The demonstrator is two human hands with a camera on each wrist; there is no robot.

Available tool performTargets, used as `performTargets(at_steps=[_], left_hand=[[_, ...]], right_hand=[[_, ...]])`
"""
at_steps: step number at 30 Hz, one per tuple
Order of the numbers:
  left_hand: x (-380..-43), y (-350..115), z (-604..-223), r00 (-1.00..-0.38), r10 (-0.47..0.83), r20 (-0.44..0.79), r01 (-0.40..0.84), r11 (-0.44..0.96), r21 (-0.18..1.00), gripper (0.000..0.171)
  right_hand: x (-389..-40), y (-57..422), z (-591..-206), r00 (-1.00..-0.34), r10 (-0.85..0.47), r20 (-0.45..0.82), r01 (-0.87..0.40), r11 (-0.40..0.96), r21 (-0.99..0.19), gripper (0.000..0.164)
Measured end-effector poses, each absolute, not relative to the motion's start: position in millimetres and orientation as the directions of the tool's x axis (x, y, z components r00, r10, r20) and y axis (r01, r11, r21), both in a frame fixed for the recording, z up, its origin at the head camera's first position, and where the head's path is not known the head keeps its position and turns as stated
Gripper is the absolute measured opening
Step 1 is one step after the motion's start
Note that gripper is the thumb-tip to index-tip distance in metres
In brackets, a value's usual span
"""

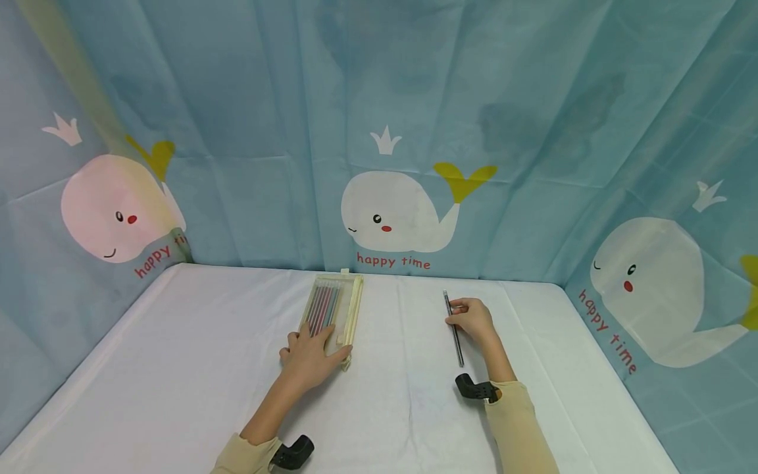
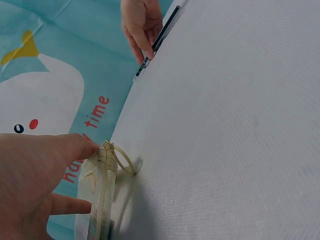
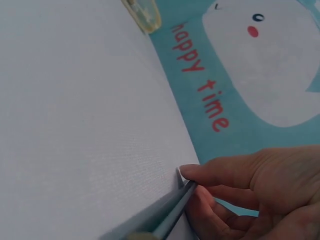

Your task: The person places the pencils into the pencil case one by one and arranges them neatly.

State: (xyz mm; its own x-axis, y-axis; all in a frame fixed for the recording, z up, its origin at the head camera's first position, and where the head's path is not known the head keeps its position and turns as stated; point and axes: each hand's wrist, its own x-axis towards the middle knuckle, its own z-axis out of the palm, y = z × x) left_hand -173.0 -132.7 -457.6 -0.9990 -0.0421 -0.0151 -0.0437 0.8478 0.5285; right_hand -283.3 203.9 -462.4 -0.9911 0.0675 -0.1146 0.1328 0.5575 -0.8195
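On the left half of the table lies a see-through pencil case (image 1: 358,301) with a pale yellow edge and several slim pens (image 1: 322,304) showing through it. My left hand (image 1: 310,359) rests on its near end, fingers spread. In the left wrist view, the thumb reaches the zip corner of the pencil case (image 2: 104,185), where a small loop hangs. Further right, my right hand (image 1: 475,320) pinches a dark pen (image 1: 456,342) with clear ends between thumb and fingers, close over the cloth. The right wrist view shows the pen (image 3: 176,214) running down from the fingertips.
A white cloth (image 1: 177,368) covers the table. Behind and on both sides hangs a blue curtain (image 1: 249,131) printed with whales and "happy time". Black wrist cameras (image 1: 472,387) sit on both wrists, beside beige sleeves (image 1: 518,424).
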Motion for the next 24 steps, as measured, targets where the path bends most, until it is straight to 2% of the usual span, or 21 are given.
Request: performTargets(at_steps=[24], left_hand=[[-173.0,-132.8,-456.9,-0.999,-0.039,-0.025,-0.046,0.850,0.526,0.072]], right_hand=[[-284.8,204.0,-459.4,-0.985,0.017,-0.174,0.162,0.460,-0.873,0.043]])
